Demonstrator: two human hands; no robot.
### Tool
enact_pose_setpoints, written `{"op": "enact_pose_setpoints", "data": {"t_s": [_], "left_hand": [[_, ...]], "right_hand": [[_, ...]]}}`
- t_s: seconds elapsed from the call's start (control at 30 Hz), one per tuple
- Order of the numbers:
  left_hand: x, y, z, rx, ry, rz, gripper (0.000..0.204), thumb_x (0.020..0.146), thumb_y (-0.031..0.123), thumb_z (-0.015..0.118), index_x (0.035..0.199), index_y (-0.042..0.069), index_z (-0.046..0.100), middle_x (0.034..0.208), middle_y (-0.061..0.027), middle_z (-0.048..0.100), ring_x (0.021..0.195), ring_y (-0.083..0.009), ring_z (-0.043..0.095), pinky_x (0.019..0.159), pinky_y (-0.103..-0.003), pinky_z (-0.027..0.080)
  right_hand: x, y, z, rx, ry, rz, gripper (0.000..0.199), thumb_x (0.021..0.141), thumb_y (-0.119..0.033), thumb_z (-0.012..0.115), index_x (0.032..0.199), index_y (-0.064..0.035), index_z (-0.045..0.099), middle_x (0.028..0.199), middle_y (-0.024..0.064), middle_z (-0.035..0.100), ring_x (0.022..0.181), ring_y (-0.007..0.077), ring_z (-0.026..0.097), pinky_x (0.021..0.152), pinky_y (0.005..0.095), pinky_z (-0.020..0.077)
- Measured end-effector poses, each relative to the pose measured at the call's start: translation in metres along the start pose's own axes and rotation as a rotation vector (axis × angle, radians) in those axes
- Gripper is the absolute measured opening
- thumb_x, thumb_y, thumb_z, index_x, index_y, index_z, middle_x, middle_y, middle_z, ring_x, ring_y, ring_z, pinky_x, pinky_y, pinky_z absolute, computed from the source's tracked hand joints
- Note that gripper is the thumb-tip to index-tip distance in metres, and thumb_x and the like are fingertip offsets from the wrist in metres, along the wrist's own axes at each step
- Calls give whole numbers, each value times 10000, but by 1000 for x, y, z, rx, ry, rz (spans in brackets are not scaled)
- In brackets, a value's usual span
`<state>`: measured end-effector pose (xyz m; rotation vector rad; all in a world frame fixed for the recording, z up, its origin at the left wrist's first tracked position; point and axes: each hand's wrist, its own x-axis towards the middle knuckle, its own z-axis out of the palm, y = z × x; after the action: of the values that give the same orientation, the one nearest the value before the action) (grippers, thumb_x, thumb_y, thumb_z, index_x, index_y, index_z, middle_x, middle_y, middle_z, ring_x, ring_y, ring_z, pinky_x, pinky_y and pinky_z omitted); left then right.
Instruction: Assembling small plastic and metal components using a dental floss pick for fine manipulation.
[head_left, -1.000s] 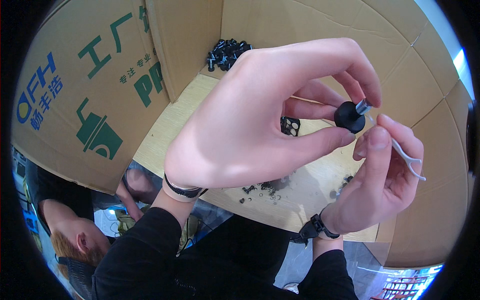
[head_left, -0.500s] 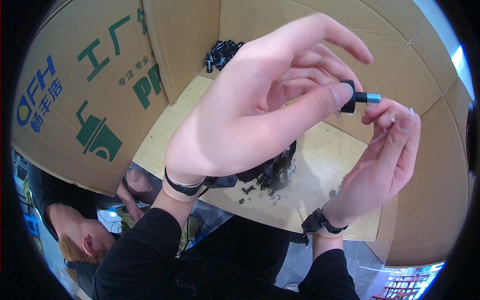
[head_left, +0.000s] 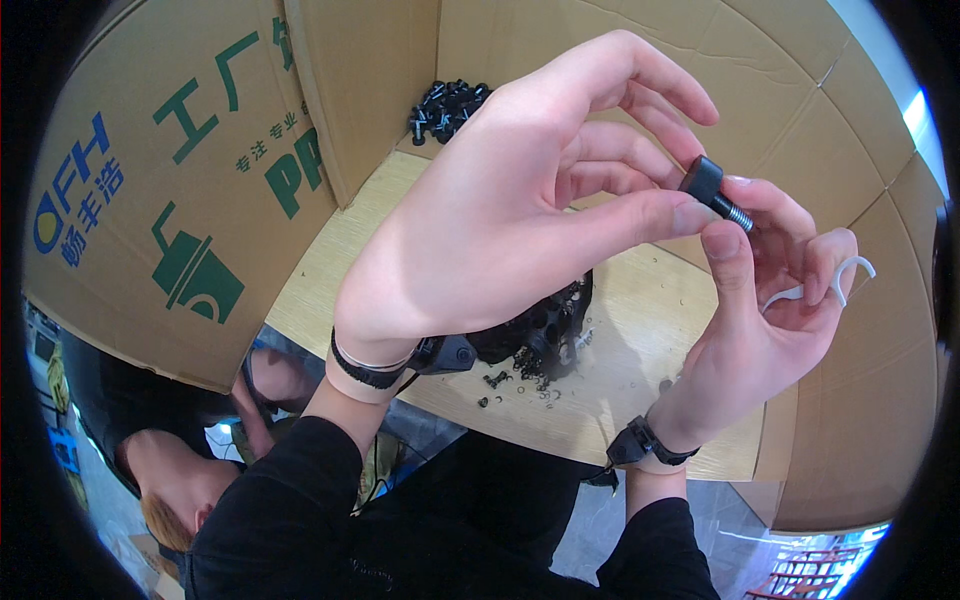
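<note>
A black knob-headed screw with a silver threaded tip is pinched by its head and collar between the thumb and fingers of my left hand. It tilts down to the right, toward my right hand. The right thumb and index finger close around the threaded tip. A thin white curved strip is tucked in the curled fingers of that same hand and sticks out past them. What kind of piece it is, I cannot tell.
Below my hands, an open black bag of small dark parts lies on the wooden table, with loose rings and screws beside it. Similar black screws are heaped at the back. Cardboard walls surround the table. Another person sits at lower left.
The screw has tipped from level to slanting downward. My right thumb and index finger have come up to its threaded end. The white strip now shows more clearly.
</note>
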<state>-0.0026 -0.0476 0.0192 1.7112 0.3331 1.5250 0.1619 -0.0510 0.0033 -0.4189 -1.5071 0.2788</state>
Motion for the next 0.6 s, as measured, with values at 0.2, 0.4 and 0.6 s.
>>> {"op": "enact_pose_setpoints", "data": {"t_s": [0.2,0.4,0.6], "left_hand": [[0,2,0,-52,-11,-36,312,889,8,631,1175,-95,558,1043,-121,621,885,-122,640,771,-222,519],[-2,4,-5,16,-107,-112,276,948,128,599,1131,-79,595,950,-78,638,816,-91,606,717,-207,484],[-1,-4,-8,68,-106,-49,250,925,99,641,1091,-71,562,919,-92,641,833,-113,639,742,-225,513]], "right_hand": [[4,1,-2,43,24,39,447,814,65,715,865,-121,311,972,200,683,872,166,659,822,256,515],[7,-2,-7,-36,40,20,402,818,96,689,830,-98,336,936,199,689,825,143,659,827,253,530],[10,1,-10,-154,4,163,333,839,96,662,844,-81,379,1044,225,672,888,167,665,827,251,528]]}}
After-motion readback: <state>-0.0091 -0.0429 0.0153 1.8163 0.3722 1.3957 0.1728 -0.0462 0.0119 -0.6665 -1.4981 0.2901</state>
